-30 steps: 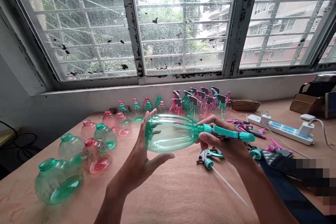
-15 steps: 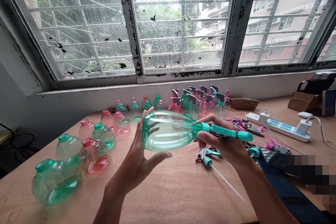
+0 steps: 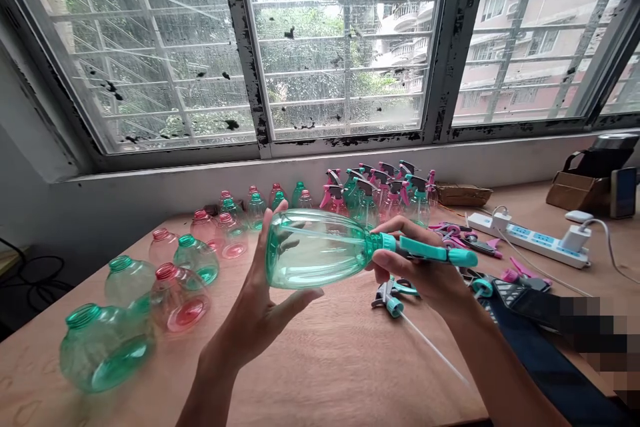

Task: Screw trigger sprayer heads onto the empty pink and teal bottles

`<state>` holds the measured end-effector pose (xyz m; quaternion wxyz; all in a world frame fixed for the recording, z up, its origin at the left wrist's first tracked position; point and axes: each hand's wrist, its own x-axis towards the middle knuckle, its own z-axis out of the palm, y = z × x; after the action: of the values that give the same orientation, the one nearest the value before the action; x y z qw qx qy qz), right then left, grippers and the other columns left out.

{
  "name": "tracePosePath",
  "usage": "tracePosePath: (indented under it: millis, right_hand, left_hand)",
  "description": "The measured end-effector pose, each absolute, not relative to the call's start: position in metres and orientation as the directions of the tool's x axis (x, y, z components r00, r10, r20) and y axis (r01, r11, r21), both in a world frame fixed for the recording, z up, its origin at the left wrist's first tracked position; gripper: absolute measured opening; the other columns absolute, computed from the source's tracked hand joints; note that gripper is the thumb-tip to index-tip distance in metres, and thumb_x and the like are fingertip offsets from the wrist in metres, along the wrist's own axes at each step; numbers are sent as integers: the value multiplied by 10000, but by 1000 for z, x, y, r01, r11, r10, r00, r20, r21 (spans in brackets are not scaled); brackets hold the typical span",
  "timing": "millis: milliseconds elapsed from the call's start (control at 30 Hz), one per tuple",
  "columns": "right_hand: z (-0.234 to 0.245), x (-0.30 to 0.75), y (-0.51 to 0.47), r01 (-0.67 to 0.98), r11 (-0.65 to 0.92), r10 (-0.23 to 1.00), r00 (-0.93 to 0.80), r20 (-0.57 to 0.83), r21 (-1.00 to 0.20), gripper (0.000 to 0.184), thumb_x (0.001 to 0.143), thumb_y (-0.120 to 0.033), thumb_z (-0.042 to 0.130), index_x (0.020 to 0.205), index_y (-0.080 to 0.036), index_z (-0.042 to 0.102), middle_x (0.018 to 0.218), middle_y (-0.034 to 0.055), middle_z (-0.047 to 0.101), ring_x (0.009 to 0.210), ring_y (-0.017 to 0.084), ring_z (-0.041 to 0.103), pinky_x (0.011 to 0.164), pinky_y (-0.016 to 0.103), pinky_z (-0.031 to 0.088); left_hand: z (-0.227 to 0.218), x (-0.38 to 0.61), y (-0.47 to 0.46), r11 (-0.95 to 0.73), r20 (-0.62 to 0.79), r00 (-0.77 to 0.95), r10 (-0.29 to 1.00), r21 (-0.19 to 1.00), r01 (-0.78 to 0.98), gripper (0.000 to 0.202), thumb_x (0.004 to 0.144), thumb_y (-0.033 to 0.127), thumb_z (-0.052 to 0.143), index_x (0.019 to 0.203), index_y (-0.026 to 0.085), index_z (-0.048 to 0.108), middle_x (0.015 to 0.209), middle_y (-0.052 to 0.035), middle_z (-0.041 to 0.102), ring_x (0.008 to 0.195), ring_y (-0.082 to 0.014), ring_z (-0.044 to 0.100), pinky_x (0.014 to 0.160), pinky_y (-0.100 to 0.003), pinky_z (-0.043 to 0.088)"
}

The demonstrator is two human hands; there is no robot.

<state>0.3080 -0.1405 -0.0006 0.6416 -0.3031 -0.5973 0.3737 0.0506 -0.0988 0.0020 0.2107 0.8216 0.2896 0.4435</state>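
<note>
A clear green spray bottle (image 3: 320, 250) lies sideways in the air between my hands, its base to the left. My left hand (image 3: 260, 300) cups the base, fingers behind the plastic and thumb stretched out below. My right hand (image 3: 425, 270) pinches the turquoise collar at the neck between thumb and fingers. The turquoise trigger sprayer head (image 3: 425, 250) sits on the neck and points right. Below, on the table, lies a loose grey and turquoise trigger sprayer (image 3: 393, 300) with a thin white dip tube.
Open green and pink bottles (image 3: 107, 347) stand along the left of the wooden table (image 3: 310, 373). Several bottles with sprayers (image 3: 380, 193) cluster by the window wall. Pink sprayer heads (image 3: 465, 240), a white power strip (image 3: 530, 240) with cables and a phone (image 3: 624, 190) are on the right.
The bottle and both hands have shifted very slightly left. The whole view has also moved a little. Both hands keep the same hold.
</note>
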Motion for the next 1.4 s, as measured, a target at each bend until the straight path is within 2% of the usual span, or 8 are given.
tracePosePath:
  millis: [267, 433, 567, 800, 933, 1033, 1300, 1400]
  right_hand:
    - [-1, 311, -140, -94, 541, 840, 29, 541, -835, 230, 850, -353, 846, 948, -232, 677, 660, -26, 769, 516, 130, 659, 483, 216, 511]
    - [1, 309, -142, -86, 510, 858, -16, 513, -856, 234, 830, -304, 863, 948, -223, 677, 665, -22, 763, 534, 138, 663, 484, 222, 518]
    - [1, 308, -143, -129, 474, 874, -54, 484, -871, 233, 841, -327, 854, 948, -225, 674, 639, -29, 747, 535, 145, 656, 494, 242, 509]
    - [0, 311, -142, -208, 479, 866, -46, 498, -853, 258, 837, -374, 858, 952, -225, 682, 687, -4, 789, 519, 139, 653, 497, 241, 509]
    - [1, 310, -144, -157, 459, 880, -55, 472, -874, 259, 824, -367, 872, 946, -234, 687, 669, -22, 773, 552, 145, 673, 512, 233, 522]
    - [1, 310, -144, -138, 458, 882, -55, 469, -878, 266, 819, -363, 877, 958, -241, 686, 650, -35, 762, 559, 146, 683, 503, 219, 513]
    - [1, 311, -141, -222, 495, 860, -17, 511, -840, 269, 837, -385, 856, 970, -241, 673, 668, -21, 780, 524, 155, 660, 503, 253, 492]
    - [1, 312, -143, -174, 514, 853, -5, 523, -840, 259, 836, -378, 857, 968, -239, 683, 639, -35, 750, 529, 153, 660, 500, 245, 491]
  left_hand:
    - [-5, 50, -93, -791, 652, 459, 603, 564, 239, 921, 1007, 300, 611, 1603, 495, -64, 1761, -20, 69, 1466, -327, 453, 1221, -595, 385]
    - [1, 51, -98, -729, 604, 419, 679, 625, 280, 1186, 813, 470, 838, 1617, 461, -34, 1758, -42, 94, 1510, -389, 373, 1236, -607, 350]
    - [6, 52, -99, -756, 636, 416, 649, 602, 257, 1051, 870, 497, 771, 1629, 432, 47, 1756, -24, 117, 1594, -374, 159, 1284, -590, 258]
    - [-2, 50, -96, -818, 681, 457, 572, 512, 262, 937, 995, 280, 638, 1610, 478, -41, 1760, -20, 79, 1593, -328, 205, 1284, -631, 194]
    - [-2, 50, -97, -742, 614, 422, 667, 600, 298, 1162, 841, 475, 810, 1623, 436, -48, 1748, -50, 161, 1583, -379, 218, 1261, -632, 275]
    - [2, 50, -98, -734, 603, 431, 671, 623, 269, 1082, 867, 598, 723, 1632, 416, -21, 1744, -42, 178, 1574, -378, 244, 1255, -620, 310]
    - [2, 51, -100, -803, 666, 462, 586, 556, 216, 941, 998, 269, 638, 1612, 475, -45, 1760, 22, 36, 1611, -300, 129, 1300, -584, 188]
    - [3, 50, -103, -794, 670, 439, 598, 571, 210, 1039, 937, 339, 733, 1616, 462, -44, 1759, 4, 60, 1610, -328, 116, 1297, -610, 155]
